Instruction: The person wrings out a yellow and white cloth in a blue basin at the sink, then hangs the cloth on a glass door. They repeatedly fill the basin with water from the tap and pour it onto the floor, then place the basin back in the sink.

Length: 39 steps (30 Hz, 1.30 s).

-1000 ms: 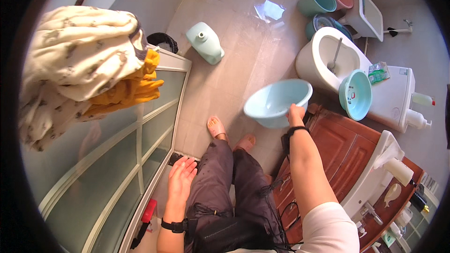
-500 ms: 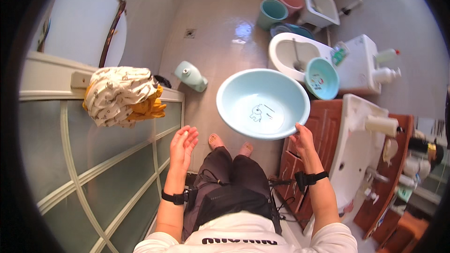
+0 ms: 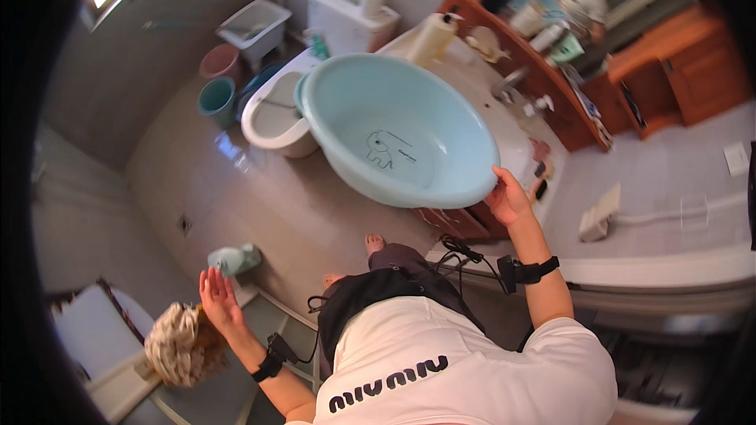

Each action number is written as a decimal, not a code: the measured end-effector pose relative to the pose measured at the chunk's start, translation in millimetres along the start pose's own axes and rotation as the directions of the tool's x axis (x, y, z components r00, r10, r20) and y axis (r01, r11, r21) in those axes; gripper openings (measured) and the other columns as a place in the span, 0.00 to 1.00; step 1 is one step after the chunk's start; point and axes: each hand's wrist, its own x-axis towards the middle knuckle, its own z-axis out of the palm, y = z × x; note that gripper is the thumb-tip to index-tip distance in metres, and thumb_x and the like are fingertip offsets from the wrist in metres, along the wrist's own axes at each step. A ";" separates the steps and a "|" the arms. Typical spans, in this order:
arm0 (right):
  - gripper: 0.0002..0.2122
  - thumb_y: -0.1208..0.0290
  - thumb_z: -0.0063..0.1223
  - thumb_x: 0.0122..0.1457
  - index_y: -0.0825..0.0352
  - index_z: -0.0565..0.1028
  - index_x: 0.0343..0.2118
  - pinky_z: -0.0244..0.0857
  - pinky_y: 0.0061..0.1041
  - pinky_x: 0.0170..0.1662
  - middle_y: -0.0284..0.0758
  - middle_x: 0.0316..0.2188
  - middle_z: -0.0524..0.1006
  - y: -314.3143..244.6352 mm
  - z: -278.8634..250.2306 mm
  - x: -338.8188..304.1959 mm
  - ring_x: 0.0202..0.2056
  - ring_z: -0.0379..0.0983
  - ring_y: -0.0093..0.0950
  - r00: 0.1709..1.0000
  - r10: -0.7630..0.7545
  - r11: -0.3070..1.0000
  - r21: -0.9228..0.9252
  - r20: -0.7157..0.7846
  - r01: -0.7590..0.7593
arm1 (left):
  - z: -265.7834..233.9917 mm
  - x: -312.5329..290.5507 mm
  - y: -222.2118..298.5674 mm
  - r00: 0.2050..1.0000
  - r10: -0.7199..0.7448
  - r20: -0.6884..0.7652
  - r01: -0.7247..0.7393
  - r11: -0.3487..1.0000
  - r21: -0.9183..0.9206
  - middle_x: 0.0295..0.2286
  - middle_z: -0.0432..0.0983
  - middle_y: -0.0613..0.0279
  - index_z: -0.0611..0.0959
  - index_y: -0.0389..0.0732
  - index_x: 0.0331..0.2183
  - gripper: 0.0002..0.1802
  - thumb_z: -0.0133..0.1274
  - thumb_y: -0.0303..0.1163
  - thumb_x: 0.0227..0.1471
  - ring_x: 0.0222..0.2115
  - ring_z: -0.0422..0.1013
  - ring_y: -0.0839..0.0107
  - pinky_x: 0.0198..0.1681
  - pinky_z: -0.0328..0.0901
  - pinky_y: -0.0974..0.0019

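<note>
The pale blue basin (image 3: 441, 122) hangs tilted in the air, its inside turned toward the person. The right hand (image 3: 512, 197) grasps its rim at the near right side. The left hand (image 3: 222, 299) is released, fingers stretched and holding nothing, well apart from the basin.

In view, the basin's right side overlaps the front edge of the white washbasin top (image 3: 508, 130), and its left rim cuts across the right side of the toilet (image 3: 260, 122); whether it touches either cannot be told. Between the toilet and the green jug (image 3: 246, 258) stretches the floor (image 3: 260, 205), giving room on the basin's left. Beneath the basin's near rim, part of a brown cabinet (image 3: 480, 220) shows.

A tap (image 3: 510, 83) rises by the back edge of the washbasin top, and a pump bottle (image 3: 433, 38) stands toward its far end. Beyond the toilet are a teal bucket (image 3: 216, 100), a pink bucket (image 3: 220, 60) and a white tub (image 3: 260, 27). Black cables (image 3: 461, 252) hang beside the person's waist, below the right hand. Near the left hand, bunched cloth (image 3: 177, 346) hangs over the door frame (image 3: 122, 389).
</note>
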 end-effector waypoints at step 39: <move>0.22 0.67 0.51 0.47 0.68 0.67 0.47 0.58 0.38 0.53 0.51 0.45 0.69 -167.6 -162.6 427.8 0.50 0.64 0.45 0.799 -0.581 -0.208 -0.977 0.157 0.040 | 169.4 -85.3 -47.6 0.988 0.114 -0.102 -0.092 0.976 0.198 0.51 0.65 0.58 0.65 0.40 0.53 0.22 0.43 0.35 0.57 0.51 0.62 0.69 0.52 0.60 0.67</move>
